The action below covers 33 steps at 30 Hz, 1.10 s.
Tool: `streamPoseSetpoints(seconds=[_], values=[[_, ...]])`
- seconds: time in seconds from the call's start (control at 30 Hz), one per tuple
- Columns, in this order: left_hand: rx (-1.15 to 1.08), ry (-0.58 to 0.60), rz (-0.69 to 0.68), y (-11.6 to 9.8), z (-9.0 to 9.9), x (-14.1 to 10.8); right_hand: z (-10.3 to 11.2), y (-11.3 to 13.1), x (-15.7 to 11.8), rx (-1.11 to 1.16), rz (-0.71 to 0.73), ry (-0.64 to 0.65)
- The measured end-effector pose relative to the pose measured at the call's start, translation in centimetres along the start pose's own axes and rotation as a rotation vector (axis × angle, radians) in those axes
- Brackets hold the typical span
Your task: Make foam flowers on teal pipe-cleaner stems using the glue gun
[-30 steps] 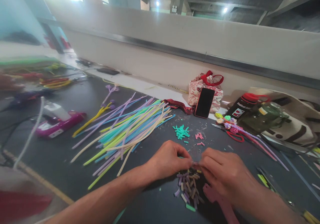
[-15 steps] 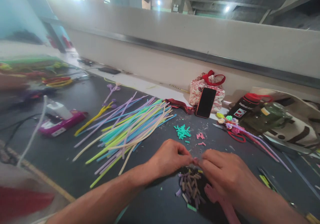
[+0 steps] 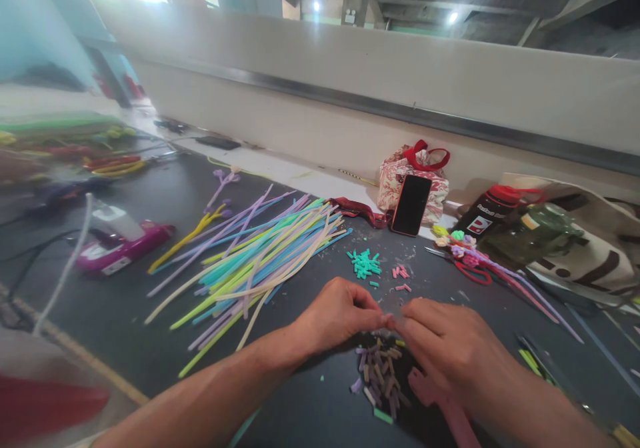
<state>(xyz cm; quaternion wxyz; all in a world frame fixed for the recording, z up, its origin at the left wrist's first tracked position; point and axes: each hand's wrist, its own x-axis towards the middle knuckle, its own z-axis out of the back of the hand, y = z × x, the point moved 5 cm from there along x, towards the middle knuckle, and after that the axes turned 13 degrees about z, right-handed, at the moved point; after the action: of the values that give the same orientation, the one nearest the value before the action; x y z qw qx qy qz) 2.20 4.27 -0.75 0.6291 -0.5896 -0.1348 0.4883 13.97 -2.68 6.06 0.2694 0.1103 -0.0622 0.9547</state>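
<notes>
The left hand point(image 3: 339, 313) and the right hand point(image 3: 447, 348) are meeting fingertip to fingertip just above the dark tabletop point(image 3: 125, 315), both pinching narrowly on a tiny pinkish piece point(image 3: 389, 319) that is too small to make out clearly; directly beneath them a heap of short purple, tan and green cut tube bits point(image 3: 380, 376) is lying on the table; a flat pink plastic strip point(image 3: 440, 405) is lying under the right wrist; to the left a long fan of pastel plastic tubes point(image 3: 255, 261) is spreading across the table; farther back a small pile of teal cut pieces point(image 3: 365, 263) and a black phone point(image 3: 411, 205) are resting, the phone leaning on a floral pouch point(image 3: 395, 178).
</notes>
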Motion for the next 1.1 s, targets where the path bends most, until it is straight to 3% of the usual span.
streamPoseSetpoints(seconds=[0.33, 0.47, 0.6, 0.9, 1.1], values=[[-0.095, -0.03, -0.014, -0.2, 0.2, -0.1, -0.1, -0.5, -0.4, 0.048, -0.054, -0.078], [-0.249, -0.031, -0.029, -0.6, 0.6, -0.3, 1.6, -1.5, -1.5, 0.107, -0.207, -0.276], [-0.315, -0.063, -0.145, -1.6, 1.0, -0.8, 2.4, -2.3, -2.5, 0.251, -0.413, -0.404], [-0.333, -0.115, -0.3, -2.4, 1.3, -1.8, 0.4, -1.9, -1.2, 0.593, -0.55, -0.447], [-0.312, -0.161, -0.396, -2.5, 1.3, -2.2, -0.2, -1.7, 0.2, 0.621, -0.537, -0.514]])
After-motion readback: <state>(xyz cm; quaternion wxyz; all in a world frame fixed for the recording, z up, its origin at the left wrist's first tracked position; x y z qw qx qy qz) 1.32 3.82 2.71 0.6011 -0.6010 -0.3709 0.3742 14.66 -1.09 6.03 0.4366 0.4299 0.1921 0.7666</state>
